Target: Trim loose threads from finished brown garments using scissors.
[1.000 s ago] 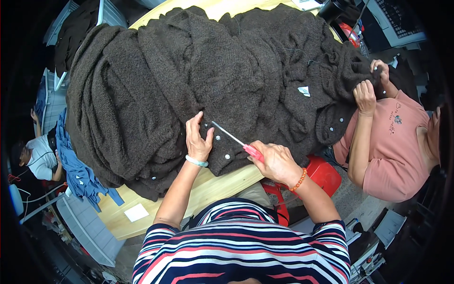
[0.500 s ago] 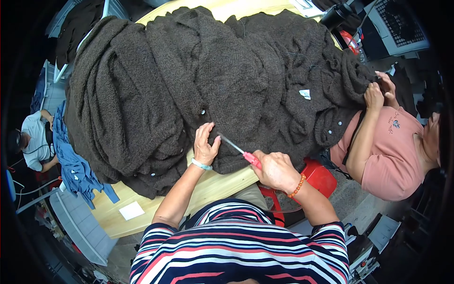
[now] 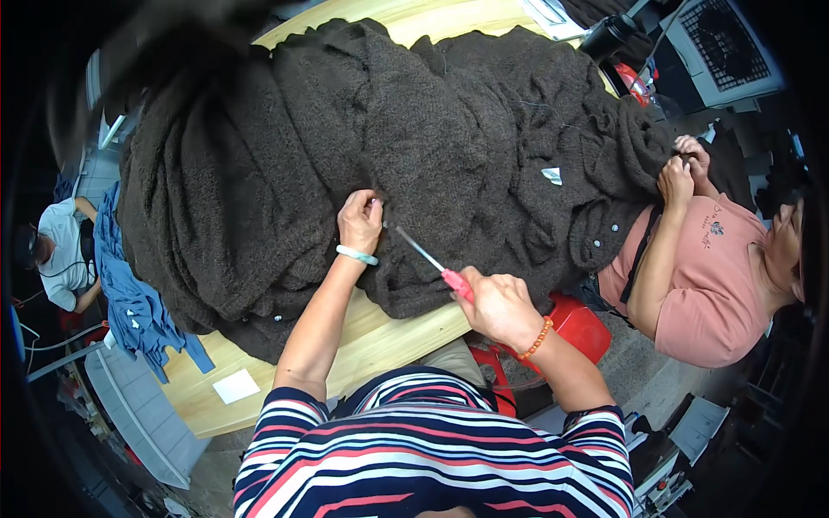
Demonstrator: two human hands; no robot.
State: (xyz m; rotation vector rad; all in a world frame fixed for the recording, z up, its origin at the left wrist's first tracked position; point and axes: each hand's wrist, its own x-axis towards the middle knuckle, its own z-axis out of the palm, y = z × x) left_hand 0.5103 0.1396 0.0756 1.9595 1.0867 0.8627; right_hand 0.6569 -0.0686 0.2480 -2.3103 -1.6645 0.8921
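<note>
A heap of dark brown knitted garments [image 3: 449,147] covers most of the table before me. My left hand [image 3: 359,223], with a pale bangle at its wrist, pinches the knit near the heap's front middle. A small shiny spot, apparently a button, shows at its fingertips. In my right hand [image 3: 501,306], which wears an orange bead bracelet, is a pink-handled tool [image 3: 449,278] with a thin metal shaft. Its tip points up and left and ends just short of my left fingers, over the knit. What the tip touches is too small to tell.
The wooden table [image 3: 380,337] shows along its front edge, with a white paper square [image 3: 236,386]. Blue fabric [image 3: 138,298] hangs at the left, near another person [image 3: 62,250]. A co-worker in pink [image 3: 704,285] handles the heap's right end. A red stool [image 3: 583,332] stands below.
My left hand has moved up and left, its fingers closing from spread to a pinch at the button. The tool has shifted slightly up and left. A dark blurred shape now covers the upper left.
</note>
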